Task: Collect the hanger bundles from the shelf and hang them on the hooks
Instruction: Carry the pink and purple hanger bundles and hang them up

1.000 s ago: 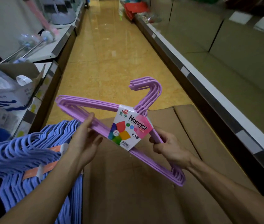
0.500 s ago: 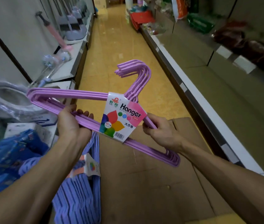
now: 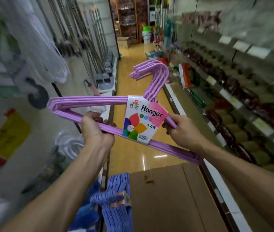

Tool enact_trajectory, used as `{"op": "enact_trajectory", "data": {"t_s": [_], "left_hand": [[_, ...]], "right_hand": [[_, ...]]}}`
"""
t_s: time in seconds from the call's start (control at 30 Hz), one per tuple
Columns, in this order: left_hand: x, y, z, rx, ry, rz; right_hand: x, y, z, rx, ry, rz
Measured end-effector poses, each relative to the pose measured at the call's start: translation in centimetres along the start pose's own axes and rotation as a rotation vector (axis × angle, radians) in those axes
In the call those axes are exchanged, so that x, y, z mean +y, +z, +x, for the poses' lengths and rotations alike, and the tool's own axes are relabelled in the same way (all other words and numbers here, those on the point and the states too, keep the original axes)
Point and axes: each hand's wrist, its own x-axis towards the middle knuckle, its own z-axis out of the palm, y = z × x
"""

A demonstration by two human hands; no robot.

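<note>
A bundle of purple hangers (image 3: 89,100) with a white "Hanger" label (image 3: 143,120) is held up in front of me, hooks pointing up and left. My left hand (image 3: 96,129) grips the bundle's lower bar left of the label. My right hand (image 3: 183,131) grips the right sloping arm just beside the label. Low down, a stack of blue hanger bundles (image 3: 116,208) lies at the shelf edge on the left.
A brown cardboard box (image 3: 174,198) fills the aisle floor below my hands. Left wall carries hanging mops, hoses and bagged goods (image 3: 37,47). Right shelves (image 3: 243,104) hold dark packaged goods. The yellow tiled aisle (image 3: 133,67) runs ahead to boxes and buckets.
Both hands raised the purple bundle and my view tilted up along the aisle. My left hand's grip closed round the lower bar. The blue bundles dropped lower in view.
</note>
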Motion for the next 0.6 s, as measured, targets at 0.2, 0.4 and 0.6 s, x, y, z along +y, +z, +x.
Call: {"op": "enact_trajectory", "data": {"t_s": [0.2,0.4,0.6], "left_hand": [[10.0,7.4,-10.2,-0.108,0.029,-0.072],[14.2,9.1,-19.2,-0.147,0.069,-0.164],[16.7,9.2,-26.6,-0.105,0.206,-0.214]], "right_hand": [[-13.1,-10.0,-0.8,0.204,-0.056,-0.149],[-19.1,-16.1,-3.8,0.219,-0.197,-0.102],[-22.8,-19.0,-5.6,0.133,-0.315,-0.051]]}}
